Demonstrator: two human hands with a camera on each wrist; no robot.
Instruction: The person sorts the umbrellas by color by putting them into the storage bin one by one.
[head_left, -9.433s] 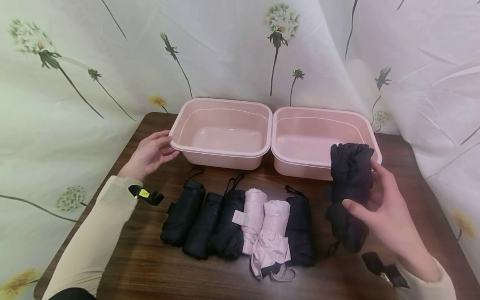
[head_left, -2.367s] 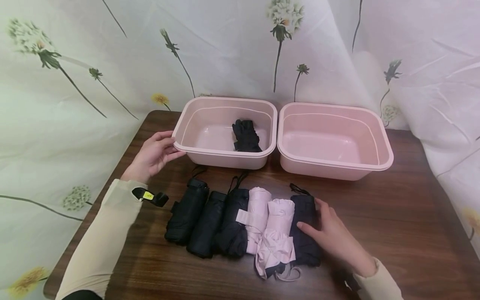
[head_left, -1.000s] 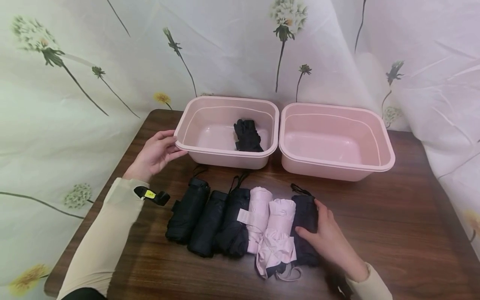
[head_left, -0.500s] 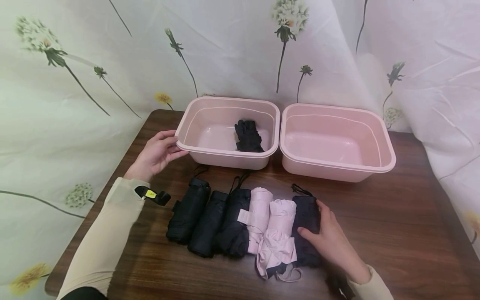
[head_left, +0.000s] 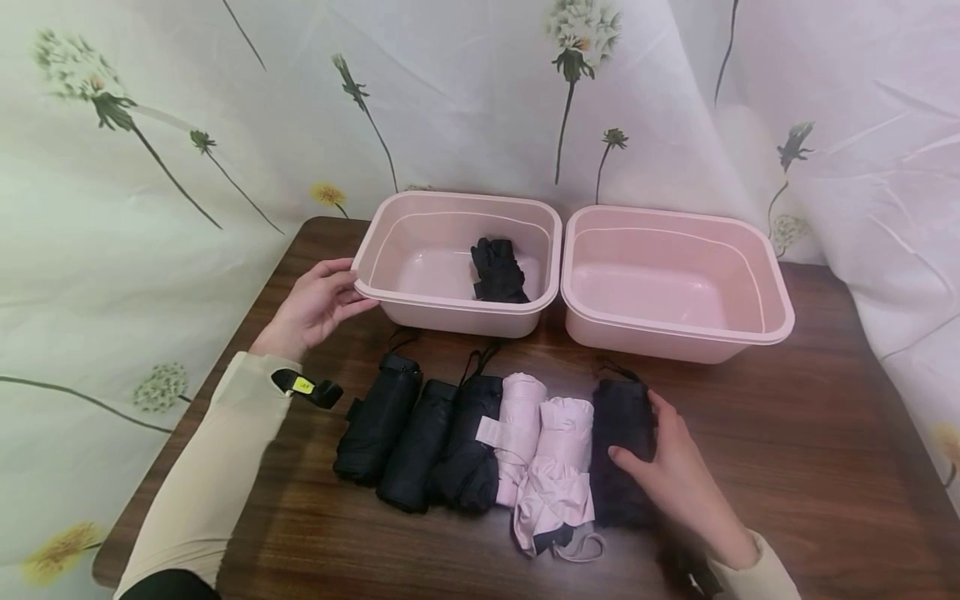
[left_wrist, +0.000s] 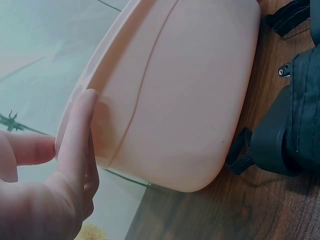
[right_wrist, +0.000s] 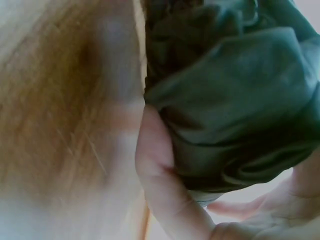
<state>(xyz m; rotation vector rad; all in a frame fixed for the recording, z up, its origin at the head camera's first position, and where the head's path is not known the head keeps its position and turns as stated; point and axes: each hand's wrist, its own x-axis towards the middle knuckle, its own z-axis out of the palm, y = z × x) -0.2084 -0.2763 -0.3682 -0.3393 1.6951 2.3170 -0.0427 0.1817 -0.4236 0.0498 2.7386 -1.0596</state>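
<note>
In the head view my left hand (head_left: 318, 304) pinches the rim of the left pink bin (head_left: 461, 318) at its left corner; the left wrist view shows thumb and fingers on either side of the rim. My right hand (head_left: 686, 479) grips a black folded umbrella (head_left: 622, 425), thumb on top and fingers around its right side. That umbrella stands slightly apart from the pale pink umbrella (head_left: 558, 475) beside it. In the right wrist view its dark cloth (right_wrist: 240, 110) fills much of the picture. Another black folded umbrella (head_left: 498, 271) lies inside the left bin.
To the left lie another pale pink umbrella (head_left: 517, 425) and three black ones: a middle one (head_left: 471, 450), a slimmer one (head_left: 416, 454) and the leftmost (head_left: 378, 425). A second pink bin (head_left: 675, 335) stands right of the first. A floral curtain (head_left: 465, 100) hangs behind the wooden table (head_left: 825, 433).
The black umbrella held earlier now lies in the left bin. My right hand then took hold of the rightmost black umbrella, which has just shifted slightly right and up. My left hand stays on the rim.
</note>
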